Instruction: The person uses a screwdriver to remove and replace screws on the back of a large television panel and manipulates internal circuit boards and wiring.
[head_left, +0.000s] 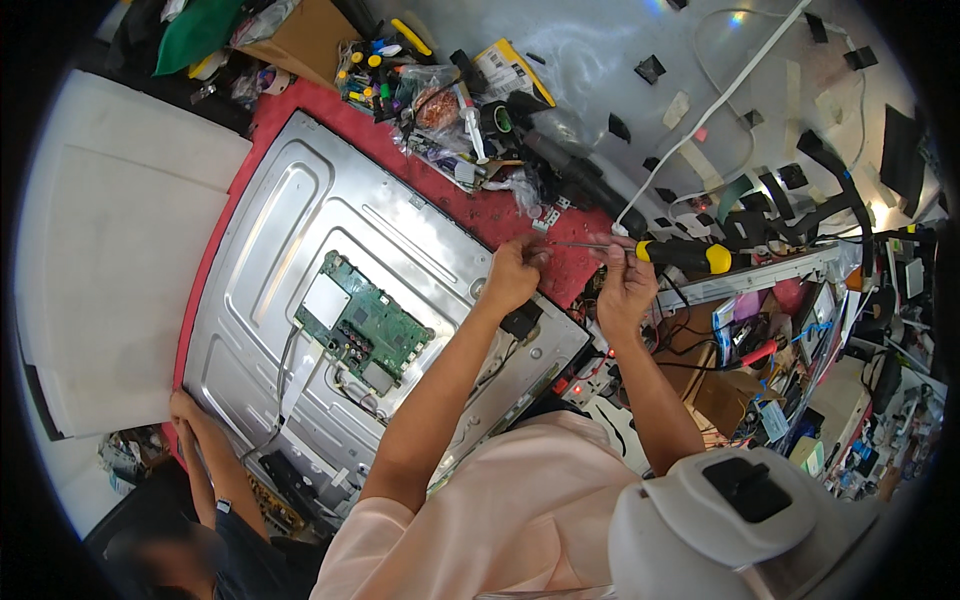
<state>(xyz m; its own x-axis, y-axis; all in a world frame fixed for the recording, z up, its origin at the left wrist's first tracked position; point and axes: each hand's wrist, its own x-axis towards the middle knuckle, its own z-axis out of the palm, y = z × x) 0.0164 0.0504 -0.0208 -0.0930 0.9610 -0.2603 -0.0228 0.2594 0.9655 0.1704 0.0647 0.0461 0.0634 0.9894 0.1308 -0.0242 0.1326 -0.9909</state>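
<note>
My right hand [625, 285] grips a screwdriver with a yellow-and-black handle [683, 256], its thin shaft pointing left. My left hand [515, 270] is closed in a pinch by the shaft's far end; what is between its fingertips is too small to make out. Both hands are over the right edge of a large silver metal back panel [255, 230], which carries a green circuit board [390, 330] with wires and a flat white cable. A red mat [570, 270] shows beyond the panel's edge, beneath the screwdriver.
A co-worker's hands [185, 410] touch the panel's lower-left corner. A large white board [120, 250] lies left. Markers, bagged parts and tools [440, 110] pile up behind. Cables [750, 70] cross the grey surface at upper right; crowded electronic clutter [820, 390] fills the right side.
</note>
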